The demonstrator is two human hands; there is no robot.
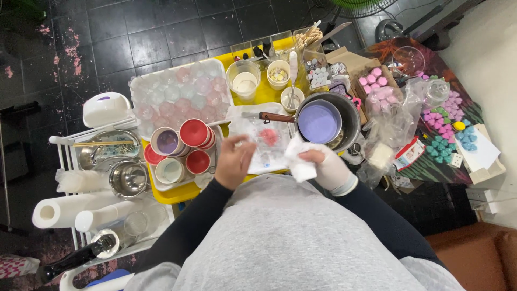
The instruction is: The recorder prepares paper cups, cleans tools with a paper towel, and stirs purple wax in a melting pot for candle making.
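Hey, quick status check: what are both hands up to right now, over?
Left hand bare, fingers curled, holding nothing I can see. Right hand gloved, gripping white tissue. Pot of purple liquid close ahead; nothing between the hands.

1. A yellow table point(269, 94) is set over a dark tiled floor point(134, 32).
2. A clear plastic tray of pale round moulded pieces point(180, 94) is laid on its left part.
3. Red and white paper cups point(183, 145) are grouped in a white tray at its near left.
4. A metal saucepan of lilac liquid point(323, 121) is placed at the right.
5. A white wire rack point(70, 161) carrying steel bowls and paper rolls is stood beside it.
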